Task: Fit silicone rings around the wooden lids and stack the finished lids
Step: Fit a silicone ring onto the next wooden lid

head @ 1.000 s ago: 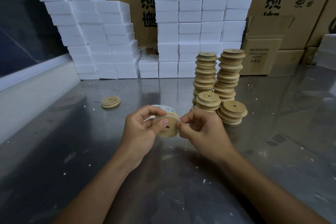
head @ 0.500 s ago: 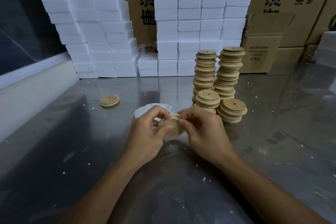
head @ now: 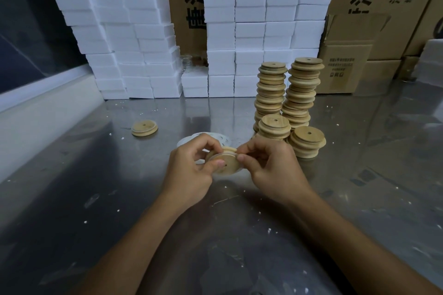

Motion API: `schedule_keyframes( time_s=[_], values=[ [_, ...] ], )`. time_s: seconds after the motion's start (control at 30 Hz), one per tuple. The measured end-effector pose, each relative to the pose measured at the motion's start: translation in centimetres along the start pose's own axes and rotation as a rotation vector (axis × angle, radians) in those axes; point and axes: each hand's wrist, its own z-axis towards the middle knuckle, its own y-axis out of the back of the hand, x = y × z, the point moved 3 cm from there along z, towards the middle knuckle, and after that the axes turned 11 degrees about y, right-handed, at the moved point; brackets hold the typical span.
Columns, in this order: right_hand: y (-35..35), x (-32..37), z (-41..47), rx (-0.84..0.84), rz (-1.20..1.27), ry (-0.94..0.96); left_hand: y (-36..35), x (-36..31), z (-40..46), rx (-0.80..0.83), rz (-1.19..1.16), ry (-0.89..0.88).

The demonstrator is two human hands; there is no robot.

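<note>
A round wooden lid (head: pixel 227 165) with a small centre hole is held between both hands just above the steel table. My left hand (head: pixel 189 172) grips its left side, thumb across the face. My right hand (head: pixel 271 167) pinches the right rim, where a pale silicone ring (head: pixel 230 150) runs along the edge. Behind the hands lies a small heap of white silicone rings (head: pixel 206 137), partly hidden. To the right stand two tall stacks of lids (head: pixel 287 93) and two short stacks (head: pixel 306 143). A single lid (head: pixel 144 128) lies on the table at the left.
The steel table (head: pixel 96 199) is dotted with white crumbs. White foam blocks (head: pixel 134 50) are piled along the back, with cardboard boxes (head: pixel 347 64) behind and to the right. A pale ledge (head: pixel 36 115) borders the left side.
Both hands have lowered slightly with the lid, and its face has tilted more toward me. My fingers have shifted along the rim with the ring.
</note>
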Motion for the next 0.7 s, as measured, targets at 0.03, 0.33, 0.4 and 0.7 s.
schedule_keyframes(
  time_s=[0.03,0.33,0.4,0.7],
  values=[
    [-0.07,0.01,-0.04,0.019,0.009,0.0,-0.01,0.1,0.0,-0.001,-0.029,0.021],
    [0.13,-0.45,-0.03,-0.006,0.226,-0.101,0.12,0.45,0.11,0.021,-0.327,0.154],
    [0.05,-0.35,-0.14,-0.006,0.192,-0.074,-0.04,0.49,0.06,0.032,-0.321,0.158],
    [-0.33,0.3,-0.23,-0.012,0.063,0.05,-0.14,0.0,-0.05,0.016,-0.208,0.104]
  ],
)
